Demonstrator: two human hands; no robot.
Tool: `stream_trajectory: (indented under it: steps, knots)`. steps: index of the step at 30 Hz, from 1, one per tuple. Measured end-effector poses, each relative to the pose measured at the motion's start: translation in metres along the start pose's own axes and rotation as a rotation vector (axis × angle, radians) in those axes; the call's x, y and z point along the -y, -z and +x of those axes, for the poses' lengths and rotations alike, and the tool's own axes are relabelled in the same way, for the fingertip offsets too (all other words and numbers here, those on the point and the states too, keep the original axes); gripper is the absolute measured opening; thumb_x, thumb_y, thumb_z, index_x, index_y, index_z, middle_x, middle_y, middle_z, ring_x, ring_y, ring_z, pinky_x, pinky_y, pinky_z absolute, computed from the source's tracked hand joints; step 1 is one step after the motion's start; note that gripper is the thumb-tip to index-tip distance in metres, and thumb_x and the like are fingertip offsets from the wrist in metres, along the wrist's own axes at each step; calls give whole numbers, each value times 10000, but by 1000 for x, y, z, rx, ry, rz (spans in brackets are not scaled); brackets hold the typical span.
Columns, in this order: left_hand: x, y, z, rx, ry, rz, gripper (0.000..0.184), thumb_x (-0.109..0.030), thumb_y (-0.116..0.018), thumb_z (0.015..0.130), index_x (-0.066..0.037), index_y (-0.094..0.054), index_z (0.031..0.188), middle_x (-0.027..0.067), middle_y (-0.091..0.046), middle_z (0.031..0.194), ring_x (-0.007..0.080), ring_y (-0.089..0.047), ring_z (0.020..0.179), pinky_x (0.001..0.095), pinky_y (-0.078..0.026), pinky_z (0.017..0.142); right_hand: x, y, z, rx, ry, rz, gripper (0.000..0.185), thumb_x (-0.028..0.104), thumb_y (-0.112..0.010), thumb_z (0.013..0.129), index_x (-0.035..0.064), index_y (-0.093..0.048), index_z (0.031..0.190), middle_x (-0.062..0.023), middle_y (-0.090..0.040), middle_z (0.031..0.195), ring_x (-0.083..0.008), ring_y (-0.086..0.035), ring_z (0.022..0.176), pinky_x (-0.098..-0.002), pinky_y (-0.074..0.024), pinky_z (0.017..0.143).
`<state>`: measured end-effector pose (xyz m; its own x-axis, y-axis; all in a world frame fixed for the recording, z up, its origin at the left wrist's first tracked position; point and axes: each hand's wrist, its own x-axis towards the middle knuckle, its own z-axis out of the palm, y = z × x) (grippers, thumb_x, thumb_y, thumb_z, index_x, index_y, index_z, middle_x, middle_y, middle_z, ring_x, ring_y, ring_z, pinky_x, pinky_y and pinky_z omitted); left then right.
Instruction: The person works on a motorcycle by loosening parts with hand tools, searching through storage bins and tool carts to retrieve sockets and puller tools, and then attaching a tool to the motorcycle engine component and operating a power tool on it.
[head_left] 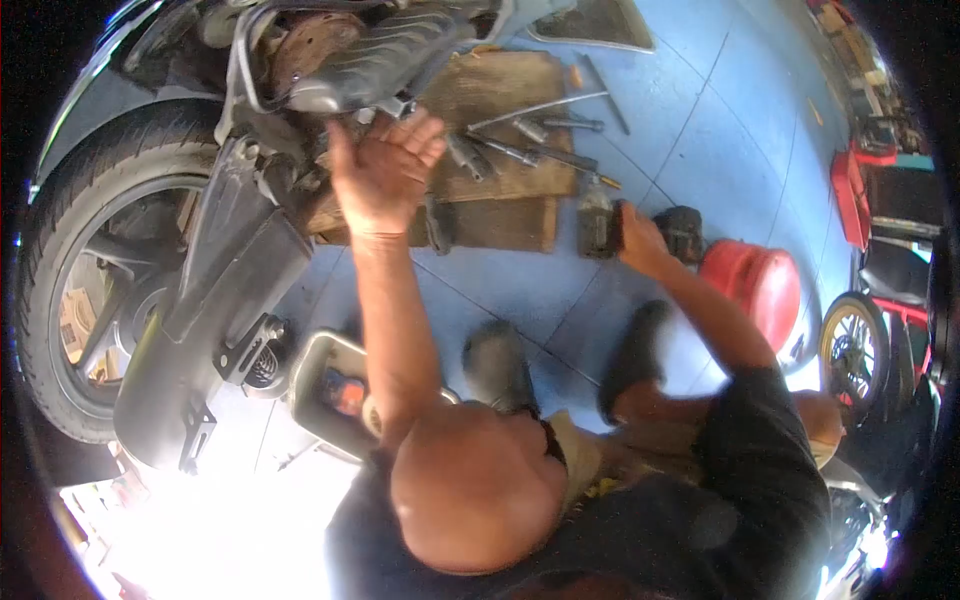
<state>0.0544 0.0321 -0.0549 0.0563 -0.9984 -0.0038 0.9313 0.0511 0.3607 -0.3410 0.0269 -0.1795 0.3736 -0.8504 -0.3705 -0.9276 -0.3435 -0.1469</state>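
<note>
Palm up with its fingers spread, my left hand [385, 180] is just below the ribbed engine casing [385, 65] of a motorcycle. Nothing shows in its palm. My right hand [642, 240], lower and to the right, has its fingers curled at a dark object [598, 222] beside the wooden board; what exactly they hold is too blurred to tell. Another black object [680, 235] lies just right of that hand. On the wooden board [500, 85] between the hands are several metal tools, among them a long thin bar [540, 110] and a socket tool [508, 151].
The motorcycle's wheel [110, 270] and grey exhaust [215, 310] fill the left side. Below my left forearm sits a pale bin [310, 385] with a red and blue item inside. A red round container [752, 285] stands at right on the blue tiled floor [690, 110].
</note>
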Motion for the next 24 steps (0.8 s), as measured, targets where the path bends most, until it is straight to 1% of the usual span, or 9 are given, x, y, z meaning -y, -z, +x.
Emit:
stream_trajectory:
  steps: [4,7,9,12,15,17,18,20,24]
  knots:
    - [20,37,1,-199,87,226,538,-496,-488,894,-5,-506,1113,169,-610,976,287,-617,859,393,-481,768,12,11,-15,-153,159,-34,753,133,-744,658,-34,-283,1230,-279,-544,1043,-445,-564,972,-503,-476,788]
    - [30,28,-13,-392,111,446,518,-470,-500,894,6,-504,1098,162,-605,944,286,-612,828,386,-475,732,79,65,-30,59,-28,135,753,178,-769,663,-24,-295,1213,-285,-557,1036,-458,-587,908,-490,-494,760]
    - [21,10,-9,-404,-14,326,478,-426,-494,905,13,-505,1093,154,-600,944,289,-607,826,383,-466,728,107,81,-26,-226,272,424,794,240,-792,669,-18,-280,1218,-271,-583,1030,-439,-616,873,-463,-515,739]
    - [3,-16,-7,-421,-133,296,438,-378,-503,906,21,-518,1085,157,-612,930,267,-607,823,370,-475,732,153,104,-18,-471,397,607,801,272,-787,684,23,-290,1262,-205,-591,1069,-347,-622,905,-424,-507,762]
    - [-4,-24,-14,-383,-189,282,419,-329,-541,892,35,-529,1099,158,-630,921,232,-610,799,348,-483,716,187,111,-2,-667,524,627,800,277,-816,662,4,-294,1204,-230,-606,1030,-356,-648,876,-414,-522,746]
    - [-4,-33,-20,-395,-161,391,388,-309,-563,873,24,-551,1073,141,-636,923,212,-603,788,329,-476,705,175,53,37,-584,423,1026,792,261,-825,649,2,-308,1190,-201,-610,1036,-332,-642,899,-395,-508,801]
    - [-2,-35,-24,-415,-138,346,309,-255,-587,855,4,-573,1024,100,-632,906,181,-590,768,314,-467,690,154,23,60,-274,325,1410,763,256,-794,689,4,-305,1217,-184,-610,1048,-323,-622,945,-397,-478,861]
    - [3,-37,-30,-357,-169,361,275,-227,-600,846,-7,-578,1011,81,-625,900,170,-587,776,305,-464,699,149,21,70,74,214,1750,735,250,-762,728,5,-301,1245,-167,-610,1061,-313,-603,992,-400,-447,921]
    - [4,-47,-31,-307,-196,336,189,-169,-622,830,-39,-600,964,46,-603,892,149,-570,797,288,-456,738,222,109,38,-966,656,677,449,324,-693,795,48,-531,1110,-99,-622,985,-261,-614,842,-361,-483,755]
